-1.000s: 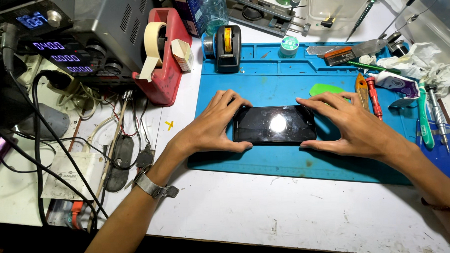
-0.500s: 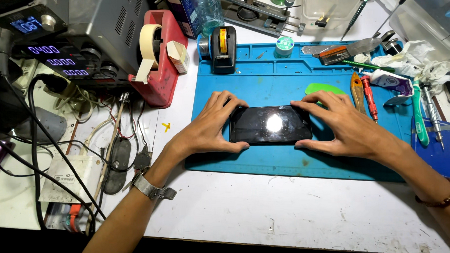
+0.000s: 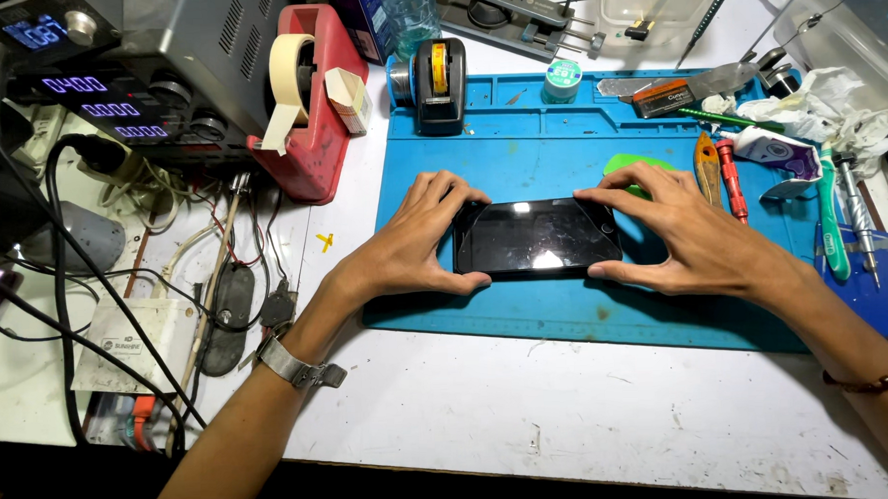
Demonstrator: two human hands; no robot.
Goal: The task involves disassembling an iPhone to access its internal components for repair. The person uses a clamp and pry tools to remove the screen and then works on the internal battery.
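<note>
A black phone (image 3: 537, 236) lies screen-up and lengthwise on a blue work mat (image 3: 519, 148). My left hand (image 3: 409, 246) grips its left end, with fingers over the top edge and thumb at the bottom edge. My right hand (image 3: 694, 236) grips the right end the same way. A green plastic pick (image 3: 623, 162) lies just behind my right fingers, partly hidden by them.
A red tape dispenser (image 3: 311, 107) and a power supply with lit displays (image 3: 123, 84) stand at the left among cables. Screwdrivers (image 3: 729, 176), tweezers and crumpled wipes (image 3: 823, 113) crowd the mat's right side. A small black-and-yellow device (image 3: 440, 82) sits at the mat's back edge.
Both hands stay on the phone's ends. The view has shifted slightly, and the bright glare on the screen has moved toward the phone's lower edge.
</note>
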